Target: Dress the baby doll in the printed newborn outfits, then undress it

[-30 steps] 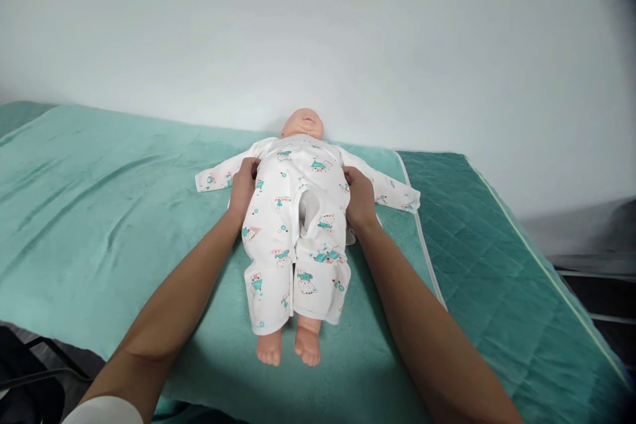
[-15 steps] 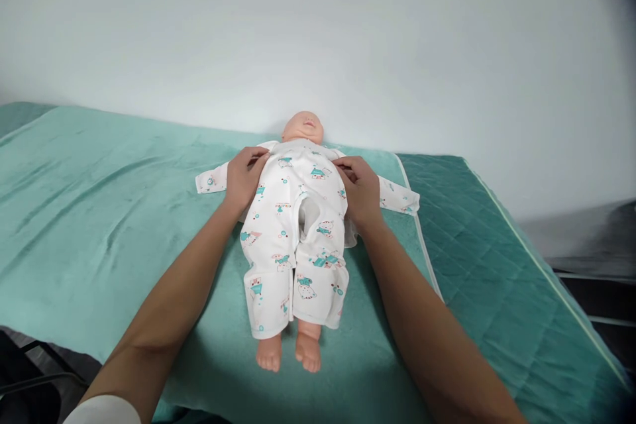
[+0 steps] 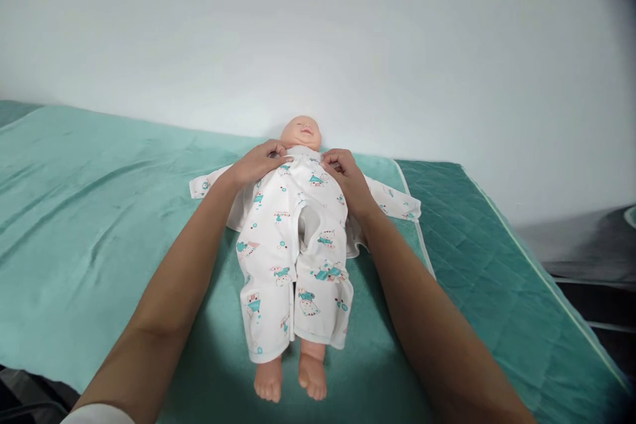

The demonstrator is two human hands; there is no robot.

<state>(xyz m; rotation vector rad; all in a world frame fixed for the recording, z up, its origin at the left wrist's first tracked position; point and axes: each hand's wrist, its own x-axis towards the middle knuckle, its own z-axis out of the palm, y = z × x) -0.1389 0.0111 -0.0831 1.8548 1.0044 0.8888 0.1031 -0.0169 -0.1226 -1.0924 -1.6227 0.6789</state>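
Note:
A baby doll [image 3: 301, 132] lies on its back, head toward the wall and bare feet toward me. It wears white printed baby pants [image 3: 318, 202], with an opening at the crotch, over a long-sleeved white shirt [image 3: 395, 201]. The waistband reaches high on the chest, just under the collar. My left hand [image 3: 261, 160] is closed on the pants' top edge at the left, thumb and fingers pinched together. On the right of the same edge, my right hand [image 3: 344, 172] is closed in a similar pinch. Both fingertips are partly hidden.
A light green blanket [image 3: 99, 212] with soft wrinkles lies under the doll. To the right, a darker quilted green cover [image 3: 477, 245] slopes toward the bed's edge. A white wall [image 3: 318, 33] rises behind the doll's head.
Both hands have moved upward and inward along the pants' top edge, from the sides of the chest toward the collar. The doll's feet appear lower in the view.

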